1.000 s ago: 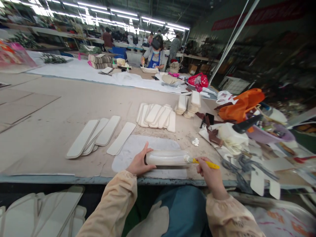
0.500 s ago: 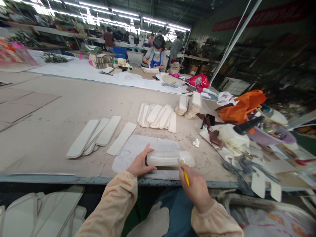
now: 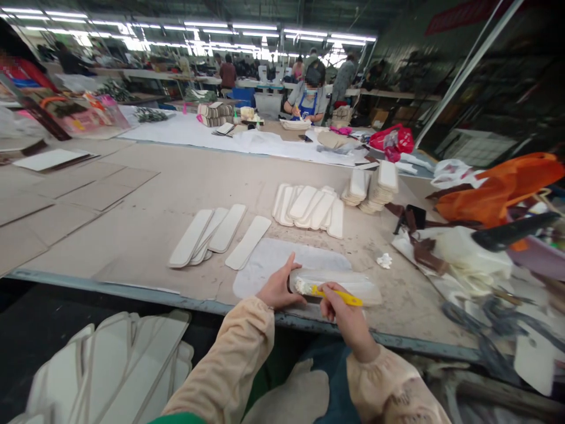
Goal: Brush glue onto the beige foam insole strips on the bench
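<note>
Near the front edge of the table, a long pale strip (image 3: 348,284) with rounded ends lies on a whitish sheet (image 3: 253,277). My left hand (image 3: 281,285) grips its left end, with thumb and fingers on either side. A yellow-handled brush (image 3: 338,294) is pinched in my right hand (image 3: 344,312). White paste covers its bristles, which touch the strip close to my left fingers. The strip's surface looks wet and glossy. Left of the sheet lie a single loose strip (image 3: 248,242) and a small overlapping group of pale strips (image 3: 190,238).
Fanned strips (image 3: 309,207) and upright stacks (image 3: 383,184) stand farther back. At the right are a white container with a black nozzle (image 3: 512,232), an orange bag (image 3: 521,185) and grey straps. More large pale pieces (image 3: 110,365) lie below the table edge. Across the table sits a co-worker (image 3: 309,100).
My right hand has moved the brush leftward along the strip, from its right part to its left end. My left hand keeps its grip. The camera view has turned left.
</note>
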### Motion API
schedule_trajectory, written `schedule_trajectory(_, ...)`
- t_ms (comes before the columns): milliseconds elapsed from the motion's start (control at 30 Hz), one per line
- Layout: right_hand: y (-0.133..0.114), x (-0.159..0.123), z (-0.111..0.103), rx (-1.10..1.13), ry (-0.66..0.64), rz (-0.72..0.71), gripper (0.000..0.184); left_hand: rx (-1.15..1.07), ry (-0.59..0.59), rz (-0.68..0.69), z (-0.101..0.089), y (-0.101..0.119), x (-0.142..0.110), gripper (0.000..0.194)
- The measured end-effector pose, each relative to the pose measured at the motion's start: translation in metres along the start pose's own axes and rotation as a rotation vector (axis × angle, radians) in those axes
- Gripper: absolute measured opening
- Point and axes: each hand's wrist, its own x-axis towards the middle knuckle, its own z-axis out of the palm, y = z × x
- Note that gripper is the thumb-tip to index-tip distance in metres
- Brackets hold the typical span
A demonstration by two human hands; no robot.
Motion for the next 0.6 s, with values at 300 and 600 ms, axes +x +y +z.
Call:
schedule_trajectory(300, -0.012, -0.006, -0.040, -0.111, 0.211, 0.019, 0.036, 0.014, -0.001, -0.019, -0.001, 0.003, 0.000, 0.130)
schedule_trajectory(600, 0.002, -0.001, -0.007, -0.024, 0.031, -0.040, 0.036, 0.007, 0.012, -0.025, 0.003, -0.003, 0.001, 0.127)
